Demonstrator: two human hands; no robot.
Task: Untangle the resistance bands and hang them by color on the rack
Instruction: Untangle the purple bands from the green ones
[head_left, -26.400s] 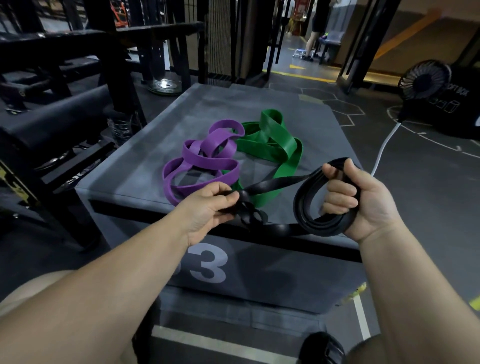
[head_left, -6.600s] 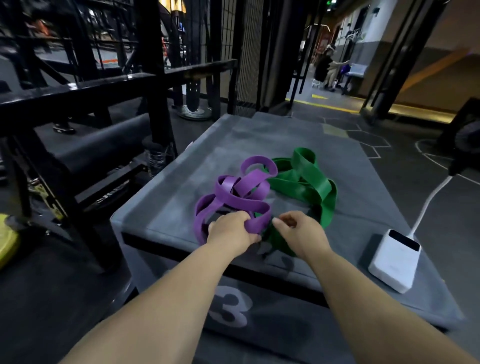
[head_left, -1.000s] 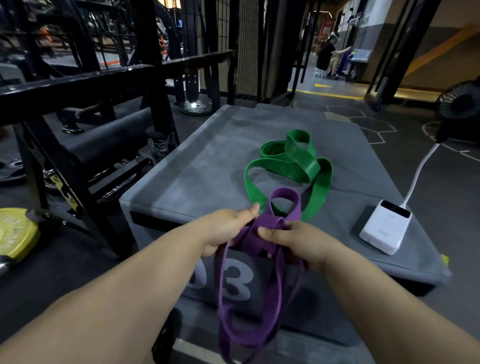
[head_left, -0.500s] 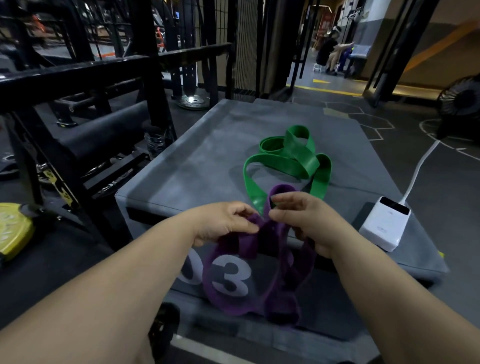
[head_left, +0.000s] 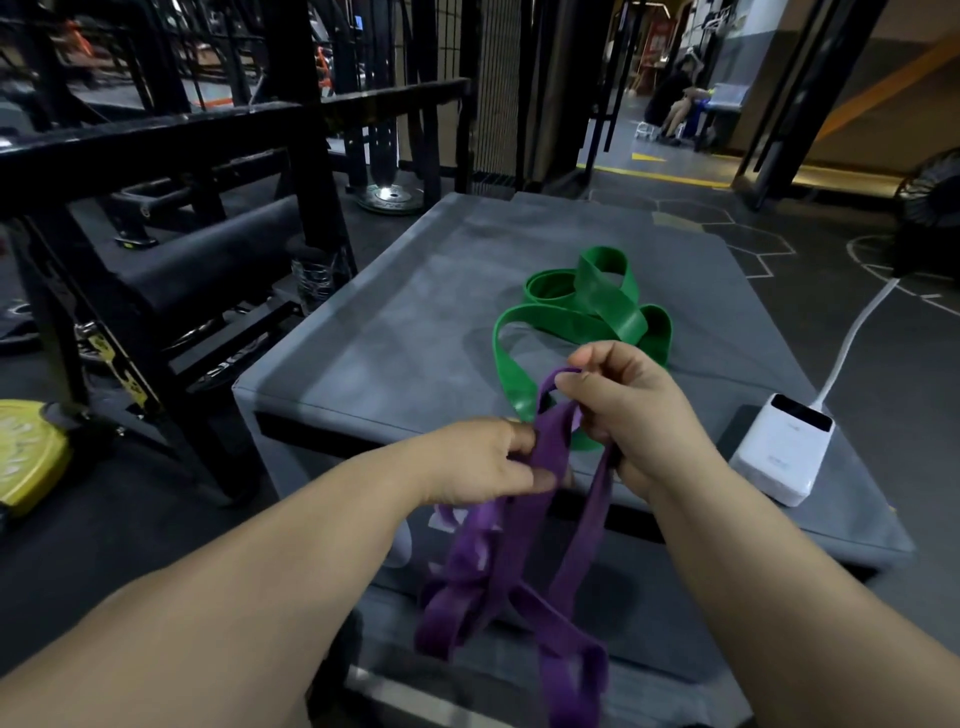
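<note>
Purple band (head_left: 519, 603) hangs from both hands in front of the box (head_left: 405, 332), off its near edge. The right hand (head_left: 639, 415) is the higher one: its fingers curl round the top of the loop and the thumb and forefinger pinch the bend. The left hand (head_left: 483, 462), lower and just beside it, pinches one strand between thumb and fingers. Below the hands the strands drop down over the box's front face, twisting and crossing each other in several loose loops; the lowest part is blurred.

The green band (head_left: 597, 306) lies on the box top beyond the hands, coiled in flat, overlapping loops. Its near end runs towards the box's front edge and passes behind the purple strand and the right hand; whether the two bands touch there cannot be told.

A white power bank (head_left: 779, 449) sits on the box's right side, near the right wrist, with a white cable (head_left: 852, 332) leading off over the floor towards a fan (head_left: 930, 208). Left of the box stands a black frame (head_left: 156, 140) with a padded roller, a bottle (head_left: 314, 275) at its foot against the box's side, and a yellow plate (head_left: 26, 457) on the floor. A person (head_left: 675, 98) sits far back in the doorway.
</note>
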